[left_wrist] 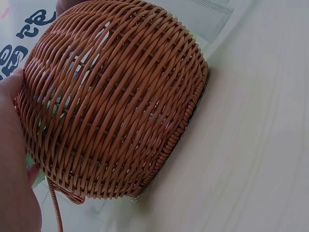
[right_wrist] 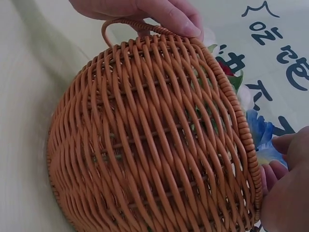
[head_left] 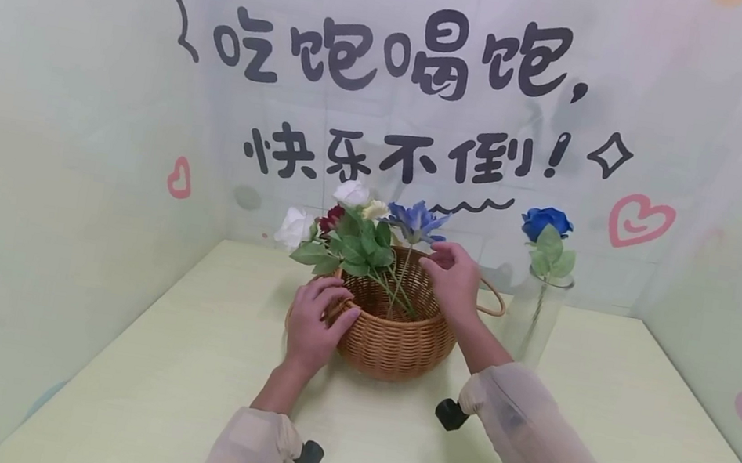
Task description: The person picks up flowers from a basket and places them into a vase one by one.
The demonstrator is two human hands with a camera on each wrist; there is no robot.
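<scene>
A brown wicker basket [head_left: 395, 349] stands on the table with artificial flowers leaning out over its back left. Among them are a white rose [head_left: 295, 228], a dark red flower [head_left: 331, 220] and a blue flower [head_left: 417, 223] on a thin upright stem. At the basket's left side my left hand [head_left: 315, 326] grips the rim beside the handle, thumb toward the front. My right hand [head_left: 455, 283] hovers over the right rim, its loosely bent fingers just below and beside the blue flower's petals. Nothing shows between thumb and fingers. In the right wrist view that hand [right_wrist: 289, 188] partly hides the rim.
Right of the basket stands a clear glass vase [head_left: 546, 327] holding one blue rose [head_left: 547, 223]. The basket's right handle [head_left: 495, 300] sticks out toward it. A printed wall sheet [head_left: 388, 111] closes off the back of the pale table [head_left: 181, 363].
</scene>
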